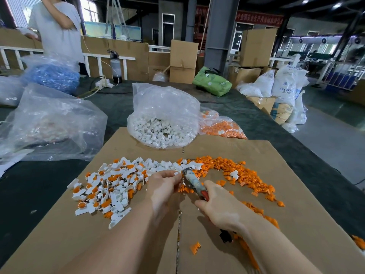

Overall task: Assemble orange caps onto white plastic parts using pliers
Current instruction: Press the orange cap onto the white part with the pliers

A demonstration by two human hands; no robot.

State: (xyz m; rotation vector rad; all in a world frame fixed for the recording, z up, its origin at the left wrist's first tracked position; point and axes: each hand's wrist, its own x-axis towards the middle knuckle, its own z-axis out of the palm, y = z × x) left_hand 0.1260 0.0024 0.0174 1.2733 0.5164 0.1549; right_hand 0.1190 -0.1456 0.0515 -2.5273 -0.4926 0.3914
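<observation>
Head view: the right hand (219,206) gripped the pliers (194,182); the left hand (164,184) pinched a white part (177,173) at their tip.

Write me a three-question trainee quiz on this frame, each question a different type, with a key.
1. True or false: the right hand grips the pliers.
2. What does the left hand pinch at the pliers' tip? A) a white part B) a blue part C) a bag
3. Fill in: the loose orange caps lie on the ______ sheet.

Key: 1 true; 2 A; 3 cardboard
</observation>
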